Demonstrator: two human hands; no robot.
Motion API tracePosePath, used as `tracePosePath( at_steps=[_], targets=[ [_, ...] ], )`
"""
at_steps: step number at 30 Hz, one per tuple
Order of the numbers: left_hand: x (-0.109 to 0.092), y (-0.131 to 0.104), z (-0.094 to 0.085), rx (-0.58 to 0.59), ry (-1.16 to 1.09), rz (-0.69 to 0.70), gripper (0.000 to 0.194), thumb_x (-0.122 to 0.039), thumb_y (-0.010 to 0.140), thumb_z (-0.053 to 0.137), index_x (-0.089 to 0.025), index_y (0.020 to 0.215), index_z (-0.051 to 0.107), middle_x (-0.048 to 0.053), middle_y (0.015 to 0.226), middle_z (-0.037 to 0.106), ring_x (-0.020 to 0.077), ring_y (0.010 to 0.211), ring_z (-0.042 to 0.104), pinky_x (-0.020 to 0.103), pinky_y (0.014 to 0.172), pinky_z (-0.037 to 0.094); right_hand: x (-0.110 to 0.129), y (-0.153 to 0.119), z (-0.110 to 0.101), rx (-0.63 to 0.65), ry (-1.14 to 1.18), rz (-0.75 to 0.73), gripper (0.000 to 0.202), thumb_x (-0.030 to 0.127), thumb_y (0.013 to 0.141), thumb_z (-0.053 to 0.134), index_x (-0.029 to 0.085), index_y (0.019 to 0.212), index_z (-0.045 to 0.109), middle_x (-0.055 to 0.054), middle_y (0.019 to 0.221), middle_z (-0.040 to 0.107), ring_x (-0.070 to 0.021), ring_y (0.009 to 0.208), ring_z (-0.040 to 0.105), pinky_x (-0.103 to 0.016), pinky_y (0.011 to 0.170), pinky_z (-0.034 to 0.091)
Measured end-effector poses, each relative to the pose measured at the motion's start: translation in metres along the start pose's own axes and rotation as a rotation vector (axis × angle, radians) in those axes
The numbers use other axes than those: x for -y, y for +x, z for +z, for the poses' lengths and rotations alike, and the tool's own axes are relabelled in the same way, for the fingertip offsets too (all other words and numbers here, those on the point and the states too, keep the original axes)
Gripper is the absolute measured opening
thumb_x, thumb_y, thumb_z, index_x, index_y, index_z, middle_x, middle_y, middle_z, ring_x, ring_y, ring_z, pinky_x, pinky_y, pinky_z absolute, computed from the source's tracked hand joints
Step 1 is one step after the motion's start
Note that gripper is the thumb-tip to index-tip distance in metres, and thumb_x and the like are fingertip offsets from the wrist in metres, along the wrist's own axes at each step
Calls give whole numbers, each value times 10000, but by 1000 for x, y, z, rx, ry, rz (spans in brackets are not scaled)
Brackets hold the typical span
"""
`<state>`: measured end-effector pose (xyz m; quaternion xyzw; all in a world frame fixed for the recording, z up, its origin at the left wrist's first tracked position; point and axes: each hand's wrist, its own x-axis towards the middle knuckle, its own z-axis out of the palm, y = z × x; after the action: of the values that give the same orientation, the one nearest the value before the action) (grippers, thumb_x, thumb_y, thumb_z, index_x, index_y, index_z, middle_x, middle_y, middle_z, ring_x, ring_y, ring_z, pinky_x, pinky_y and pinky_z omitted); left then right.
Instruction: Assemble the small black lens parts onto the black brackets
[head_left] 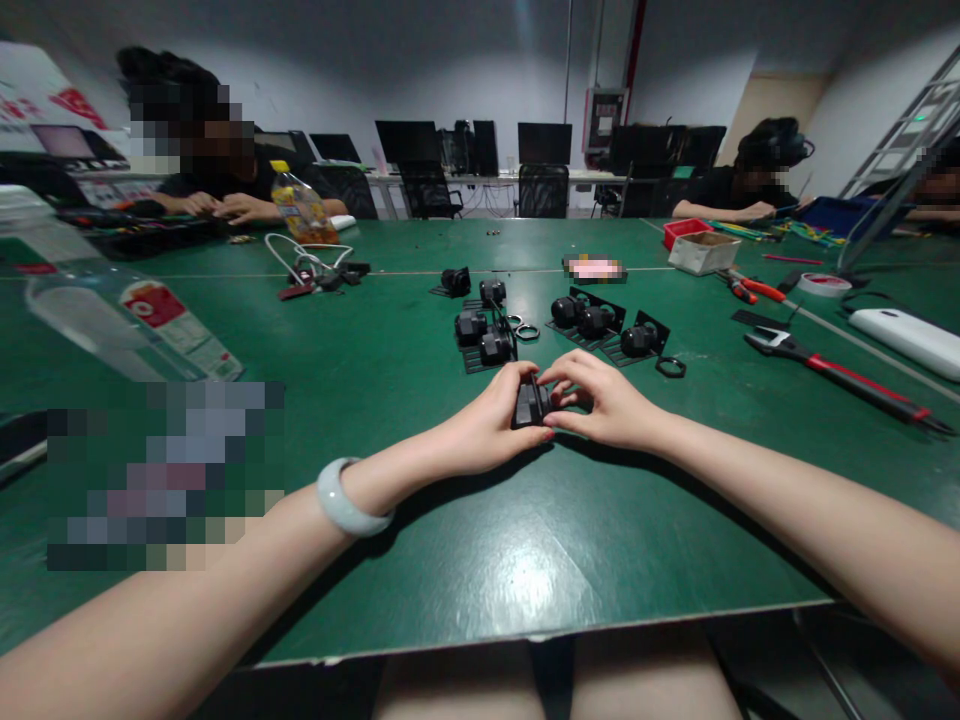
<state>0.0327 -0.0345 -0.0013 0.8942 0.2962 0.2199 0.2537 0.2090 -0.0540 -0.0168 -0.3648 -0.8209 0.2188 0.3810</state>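
Just in front of me, my left hand (pixel 486 425) is closed around a small black cable gland on a black slotted bracket (pixel 529 403), thumb on top and fingers below. From the other side, my right hand (pixel 607 402) has bent fingers on the gland's right end; the contact at the fingertips is partly hidden. Beyond my left hand lie several more black cable glands (pixel 472 328) with slotted plates, beside thin ring nuts (pixel 528 332). To their right, other glands (pixel 596 321) sit in upright black brackets (pixel 655 330). One hex nut (pixel 671 374) lies flat near them.
At right lie an adjustable wrench (pixel 855 378), pliers (pixel 742 290), a tape roll (pixel 823 285) and a white box (pixel 703 255). A large clear bottle (pixel 142 320) stands left, near a pixelated object (pixel 172 470). A white cable (pixel 281 260) lies farther back. Co-workers sit across the green table (pixel 480 580).
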Motion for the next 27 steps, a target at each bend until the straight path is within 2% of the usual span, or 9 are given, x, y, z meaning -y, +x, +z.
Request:
tracePosePath(
  at_steps=[8, 27],
  targets=[
    [1, 0, 0, 12, 10, -4, 513, -279, 647, 509, -148, 1081, 269, 77, 1050, 381, 193, 981, 395, 339, 848, 338, -2, 0, -1, 11, 2, 15, 299, 260, 679, 515, 209, 972, 483, -41, 925, 419, -124, 801, 487, -307, 704, 472],
    [3, 0, 1, 9, 35, 2, 538, -290, 648, 515, -143, 1095, 255, 82, 1059, 371, 189, 1000, 384, 325, 861, 327, -7, 1, 1, 10, -68, 28, 267, 302, 714, 479, 179, 949, 512, -51, 905, 433, -96, 720, 492, -263, 654, 449]
  ],
)
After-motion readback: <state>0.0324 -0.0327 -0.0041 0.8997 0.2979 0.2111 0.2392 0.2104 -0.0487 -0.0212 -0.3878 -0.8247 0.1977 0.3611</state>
